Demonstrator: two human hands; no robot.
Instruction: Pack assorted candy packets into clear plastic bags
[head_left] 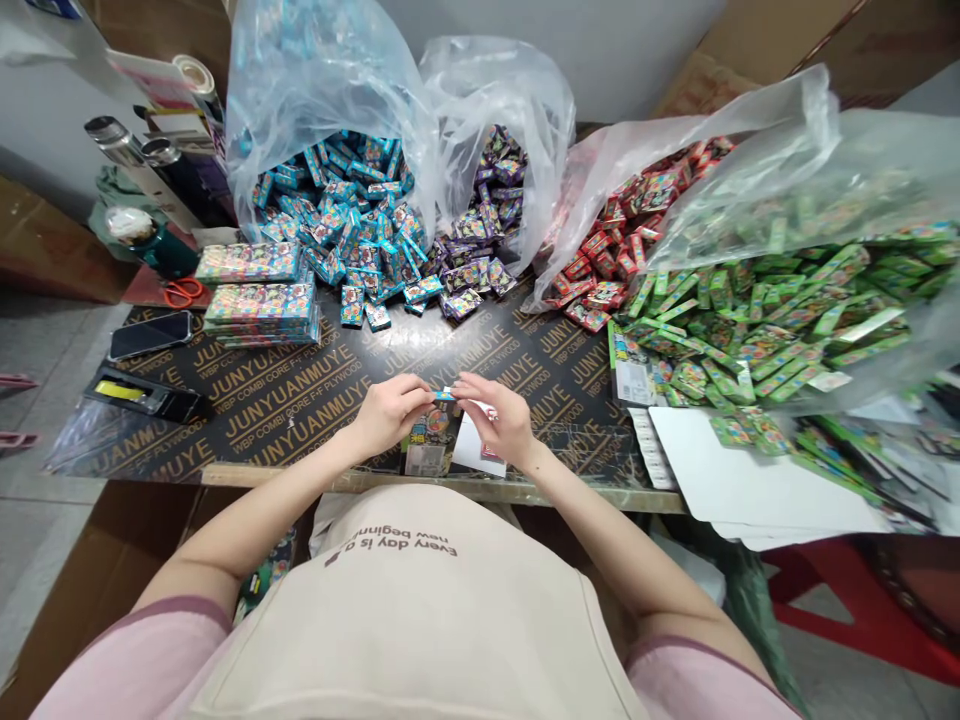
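Near the table's front edge, a small blue printed box (444, 396) is held between the fingertips of both hands. My left hand (391, 414) pinches its left end, fingers closed. On the other end are the fingers of my right hand (501, 416), bent with the thumb below. Under the hands lies a dark printed packet (427, 450) with a pale label. Beside it, partly covered by my right hand, is a white card (468, 448) with a bit of red showing.
Clear plastic bags spill blue boxes (367, 220), purple boxes (491, 215), red boxes (622, 230) and green boxes (757, 320) across the back and right. Stacked printed packs (262, 300), scissors (182, 292), a phone (151, 335) and a tape dispenser (146, 392) stand left. White sheets (742, 475) overhang the right front.
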